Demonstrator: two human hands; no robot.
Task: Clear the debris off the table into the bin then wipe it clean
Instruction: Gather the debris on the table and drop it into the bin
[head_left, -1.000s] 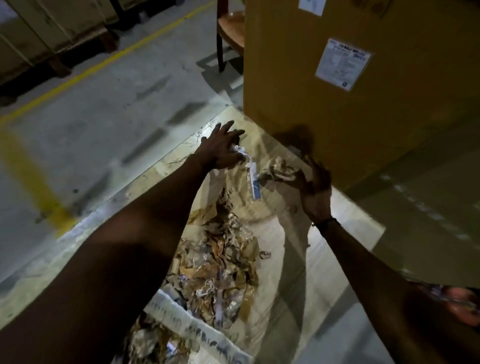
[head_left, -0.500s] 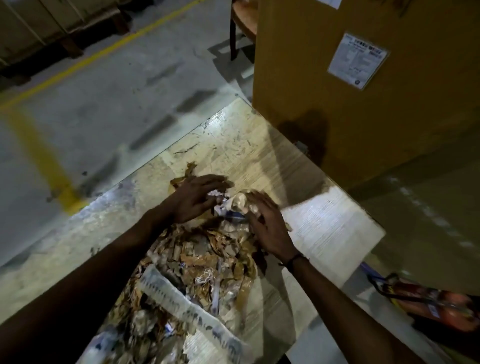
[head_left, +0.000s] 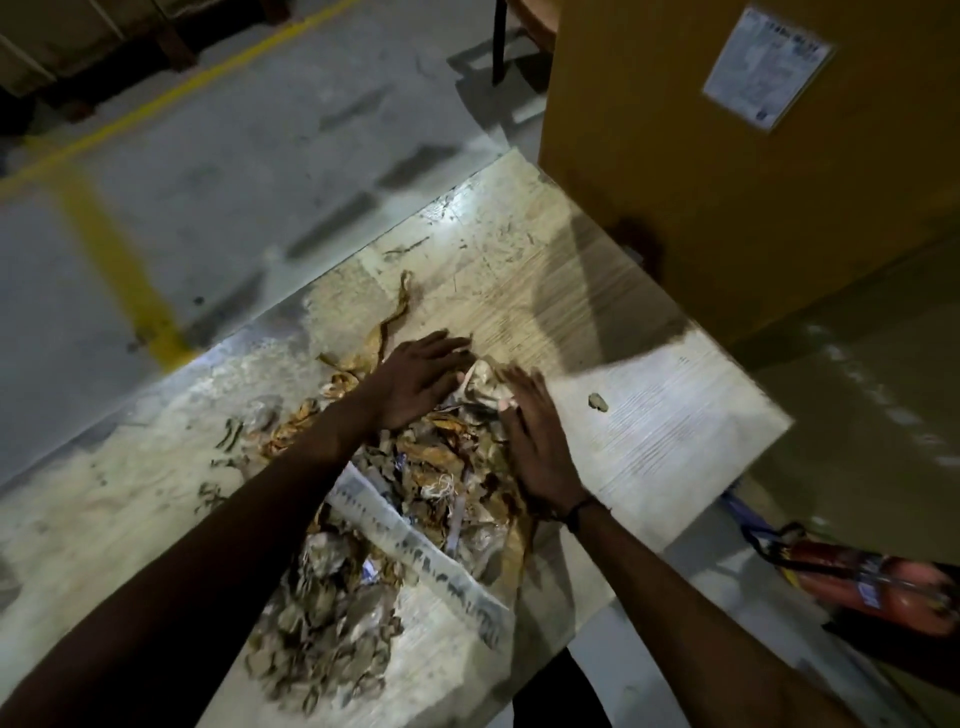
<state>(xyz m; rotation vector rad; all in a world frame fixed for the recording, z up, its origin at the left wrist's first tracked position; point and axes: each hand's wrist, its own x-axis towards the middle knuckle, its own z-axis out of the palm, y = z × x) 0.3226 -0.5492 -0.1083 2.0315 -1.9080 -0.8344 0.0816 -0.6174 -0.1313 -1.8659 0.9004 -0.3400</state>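
Observation:
A pale wooden table (head_left: 649, 415) carries a long heap of debris (head_left: 426, 483): torn brown cardboard scraps, crumpled paper and a white printed strip (head_left: 415, 551). My left hand (head_left: 421, 379) lies flat on the far left end of the heap, fingers straight. My right hand (head_left: 535, 447) lies flat against the heap's far right side, fingers straight. Between both hands sits a crumpled pale paper wad (head_left: 480, 387). A thin brown strip (head_left: 392, 322) trails away beyond the left hand. One small scrap (head_left: 597, 401) lies alone to the right.
A big yellow-brown carton (head_left: 727, 156) with a white label (head_left: 769, 67) stands at the table's far corner. A red fire extinguisher (head_left: 883, 587) lies on the floor to the right. Grey floor with yellow lines (head_left: 119, 270) runs along the left. No bin shows.
Both hands have come back from the far corner near the carton, dragging the paper bits to the heap, and now lie flat against its far end. A brown strip is left behind.

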